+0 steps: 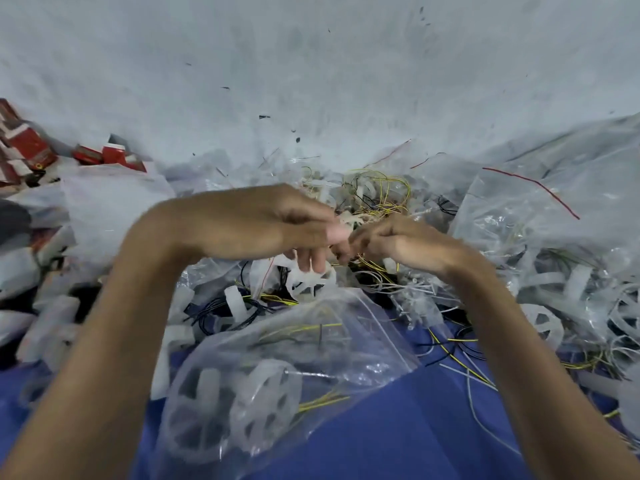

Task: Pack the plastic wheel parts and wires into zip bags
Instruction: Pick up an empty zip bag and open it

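Head view: my right hand (pixel 391 240) pinches a tangle of wires (pixel 372 266) over the pile. My left hand (pixel 277 230) is curled right beside it, too blurry to tell what it holds. Wires look light, floppy and snaggy, so I'd grab the whole bunch. The zip bag (pixel 346 341) lies on the blue cloth (pixel 398 427), long axis near-left to far-right, mouth far-right.

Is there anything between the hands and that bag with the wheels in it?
Nothing solid. The left hand and right hand fiddle with wires just above the zip bag. Only a loose wheel part lies at the bag's top edge. Whether its mouth is open is too blurry to tell.
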`<state>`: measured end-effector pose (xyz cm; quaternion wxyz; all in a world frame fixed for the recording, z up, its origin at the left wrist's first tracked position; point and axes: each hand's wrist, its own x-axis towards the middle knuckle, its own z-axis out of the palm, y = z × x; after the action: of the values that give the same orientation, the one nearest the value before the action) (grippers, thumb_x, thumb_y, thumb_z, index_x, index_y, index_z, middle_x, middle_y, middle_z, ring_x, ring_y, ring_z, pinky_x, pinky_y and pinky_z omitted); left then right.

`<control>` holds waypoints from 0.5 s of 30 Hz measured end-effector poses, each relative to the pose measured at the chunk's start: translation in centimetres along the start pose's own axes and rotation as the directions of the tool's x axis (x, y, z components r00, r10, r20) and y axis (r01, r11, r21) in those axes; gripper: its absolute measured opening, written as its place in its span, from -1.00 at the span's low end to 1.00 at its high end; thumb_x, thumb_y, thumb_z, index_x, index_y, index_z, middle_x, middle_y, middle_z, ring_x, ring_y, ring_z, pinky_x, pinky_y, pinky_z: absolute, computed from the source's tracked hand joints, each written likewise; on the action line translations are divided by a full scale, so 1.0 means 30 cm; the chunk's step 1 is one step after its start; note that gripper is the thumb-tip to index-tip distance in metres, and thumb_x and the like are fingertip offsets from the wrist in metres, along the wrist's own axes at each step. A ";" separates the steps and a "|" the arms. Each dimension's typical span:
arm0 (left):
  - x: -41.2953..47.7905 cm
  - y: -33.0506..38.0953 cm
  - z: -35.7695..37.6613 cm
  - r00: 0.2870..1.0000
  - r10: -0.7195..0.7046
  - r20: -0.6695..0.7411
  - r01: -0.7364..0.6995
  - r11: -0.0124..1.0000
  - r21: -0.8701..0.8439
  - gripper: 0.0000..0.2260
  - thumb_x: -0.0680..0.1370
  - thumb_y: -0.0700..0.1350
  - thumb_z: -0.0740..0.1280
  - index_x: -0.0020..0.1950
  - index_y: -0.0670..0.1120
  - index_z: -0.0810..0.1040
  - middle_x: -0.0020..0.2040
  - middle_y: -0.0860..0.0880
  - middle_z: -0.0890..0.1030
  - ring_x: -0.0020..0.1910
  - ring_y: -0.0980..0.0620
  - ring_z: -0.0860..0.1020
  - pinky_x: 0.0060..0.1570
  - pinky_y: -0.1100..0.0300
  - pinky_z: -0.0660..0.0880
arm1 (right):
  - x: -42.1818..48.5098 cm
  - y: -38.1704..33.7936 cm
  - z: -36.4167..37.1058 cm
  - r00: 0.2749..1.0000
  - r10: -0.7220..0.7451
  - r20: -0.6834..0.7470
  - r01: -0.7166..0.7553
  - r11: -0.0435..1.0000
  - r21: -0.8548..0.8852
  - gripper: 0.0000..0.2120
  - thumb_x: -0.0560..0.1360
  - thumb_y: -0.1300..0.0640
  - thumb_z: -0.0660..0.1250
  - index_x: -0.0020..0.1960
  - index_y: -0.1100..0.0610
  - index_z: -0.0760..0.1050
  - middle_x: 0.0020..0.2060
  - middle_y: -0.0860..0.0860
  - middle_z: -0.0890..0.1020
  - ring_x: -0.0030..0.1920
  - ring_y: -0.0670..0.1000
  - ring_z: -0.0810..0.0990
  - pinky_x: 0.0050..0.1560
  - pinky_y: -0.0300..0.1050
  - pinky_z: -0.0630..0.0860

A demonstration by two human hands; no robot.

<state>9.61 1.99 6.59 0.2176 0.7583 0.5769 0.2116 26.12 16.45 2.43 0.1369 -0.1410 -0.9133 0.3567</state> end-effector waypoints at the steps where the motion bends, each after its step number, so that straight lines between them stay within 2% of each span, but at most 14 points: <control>1: -0.016 -0.001 0.003 0.999 -0.049 0.022 0.049 0.999 0.022 -0.65 0.51 0.27 0.15 0.06 0.12 0.60 -0.15 0.16 0.65 -0.16 0.24 0.61 -0.12 0.36 0.45 | -0.001 0.004 0.000 0.998 0.031 0.055 -0.031 1.000 -0.001 -0.69 0.36 0.19 0.21 -0.29 -0.15 0.65 -0.16 -0.33 0.65 -0.03 -0.32 0.58 -0.01 -0.45 0.45; 3: -0.013 -0.016 0.004 0.992 -0.118 0.050 0.115 0.992 0.056 -0.70 0.50 0.18 0.17 0.10 0.10 0.57 -0.14 0.18 0.65 -0.14 0.28 0.60 -0.13 0.43 0.45 | -0.001 0.017 -0.005 0.993 0.081 0.091 -0.076 0.995 -0.060 -0.77 0.46 0.19 0.27 -0.14 -0.06 0.66 -0.10 -0.12 0.69 0.02 -0.10 0.63 0.15 -0.16 0.52; 4: -0.010 -0.027 0.006 0.990 -0.136 0.045 0.134 0.990 0.050 -0.75 0.53 0.11 0.19 0.10 0.09 0.57 -0.14 0.17 0.65 -0.14 0.28 0.60 -0.15 0.47 0.45 | 0.000 0.019 -0.009 0.993 0.104 0.063 -0.099 0.992 -0.073 -0.82 0.50 0.19 0.29 -0.08 -0.01 0.65 -0.10 -0.05 0.70 0.00 -0.06 0.64 0.13 -0.13 0.54; 6: 0.003 -0.037 0.015 0.984 -0.175 0.024 0.173 0.983 0.060 -0.81 0.56 0.02 0.22 0.11 0.09 0.56 -0.14 0.13 0.66 -0.13 0.28 0.60 -0.14 0.50 0.44 | -0.005 0.029 -0.021 0.986 0.164 -0.019 -0.165 0.985 -0.058 -0.88 0.53 0.13 0.30 -0.06 0.09 0.63 -0.12 0.02 0.70 -0.13 -0.10 0.67 -0.07 -0.28 0.59; 8: 0.003 -0.051 0.015 0.975 -0.221 0.012 0.220 0.973 0.073 -0.83 0.58 -0.02 0.23 0.12 0.09 0.56 -0.12 0.13 0.66 -0.12 0.29 0.60 -0.13 0.49 0.43 | -0.015 0.041 -0.039 0.953 0.303 -0.019 -0.303 0.948 -0.097 -0.69 0.55 -0.02 0.25 -0.16 0.18 0.62 -0.22 0.06 0.70 -0.26 -0.10 0.67 -0.27 -0.36 0.56; 10: 0.004 -0.059 0.020 0.961 -0.275 0.033 0.271 0.959 0.087 -0.83 0.59 -0.03 0.23 0.14 0.07 0.55 -0.10 0.11 0.66 -0.11 0.27 0.61 -0.10 0.43 0.42 | -0.032 0.056 -0.049 0.873 0.471 0.127 -0.452 0.879 -0.152 -0.44 0.48 -0.23 0.17 -0.20 0.25 0.62 -0.29 0.08 0.70 -0.27 -0.03 0.69 -0.31 -0.30 0.56; 11: 0.005 -0.064 0.022 0.954 -0.297 0.044 0.292 0.952 0.095 -0.82 0.59 -0.03 0.23 0.15 0.06 0.54 -0.09 0.10 0.66 -0.11 0.25 0.61 -0.11 0.43 0.42 | -0.039 0.064 -0.045 0.826 0.517 0.226 -0.495 0.856 -0.150 -0.34 0.39 -0.33 0.15 -0.16 0.28 0.62 -0.27 0.09 0.70 -0.25 0.00 0.69 -0.29 -0.27 0.57; 13: 0.007 -0.073 0.021 0.943 -0.330 0.052 0.324 0.941 0.095 -0.81 0.59 -0.02 0.22 0.18 0.04 0.52 -0.08 0.10 0.66 -0.10 0.24 0.61 -0.15 0.51 0.42 | -0.045 0.078 -0.022 0.787 0.487 0.378 -0.501 0.863 -0.069 -0.28 0.26 -0.37 0.21 -0.06 0.30 0.59 -0.14 0.16 0.70 -0.15 0.03 0.70 -0.23 -0.24 0.59; 15: 0.006 -0.075 0.020 0.939 -0.340 0.053 0.334 0.938 0.092 -0.79 0.59 0.00 0.22 0.19 0.02 0.52 -0.08 0.10 0.66 -0.10 0.25 0.61 -0.18 0.53 0.42 | -0.041 0.085 0.010 0.812 0.385 0.439 -0.452 0.891 0.054 -0.34 0.29 -0.23 0.32 0.05 0.36 0.54 0.08 0.27 0.61 0.05 0.07 0.65 -0.07 -0.23 0.58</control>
<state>8.26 2.65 4.82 0.2391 0.6633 0.6986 0.1216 27.57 17.64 0.27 -0.1325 -0.2486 -0.8367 0.4697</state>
